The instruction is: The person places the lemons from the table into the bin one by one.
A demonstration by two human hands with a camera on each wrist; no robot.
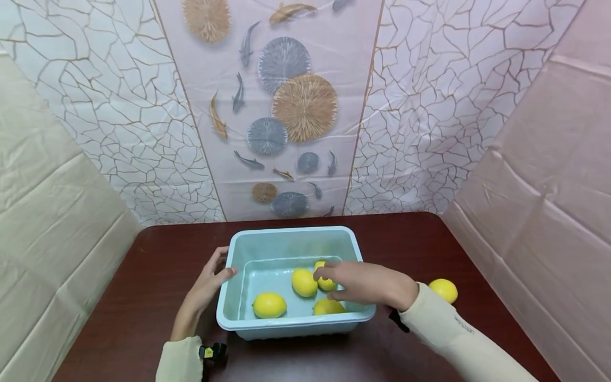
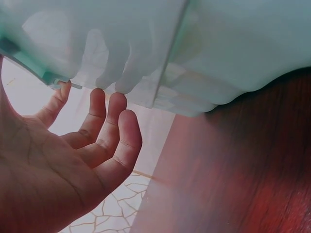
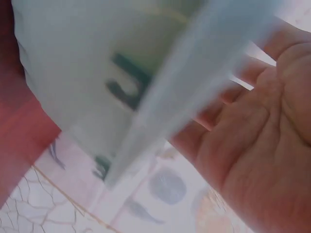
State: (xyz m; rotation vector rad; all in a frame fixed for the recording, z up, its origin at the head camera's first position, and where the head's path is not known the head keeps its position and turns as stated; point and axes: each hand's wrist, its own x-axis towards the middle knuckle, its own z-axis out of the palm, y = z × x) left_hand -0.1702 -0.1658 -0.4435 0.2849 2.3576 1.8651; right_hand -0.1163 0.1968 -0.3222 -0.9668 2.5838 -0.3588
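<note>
A light blue plastic bin on the dark red table holds several yellow lemons. My left hand grips its left rim, thumb over the edge; in the left wrist view the fingertips touch the outer wall. My right hand reaches over the right rim, its fingers loosely bent above the lemons at that end. One lemon is partly covered by those fingers, and another lies just below the thumb. No lemon shows within its grasp. In the right wrist view the bin's rim hides the fingertips.
Outside the bin, a single lemon lies on the table to the right, beside my right sleeve. Patterned cloth hangs behind the table, and plain beige cloth stands along both sides.
</note>
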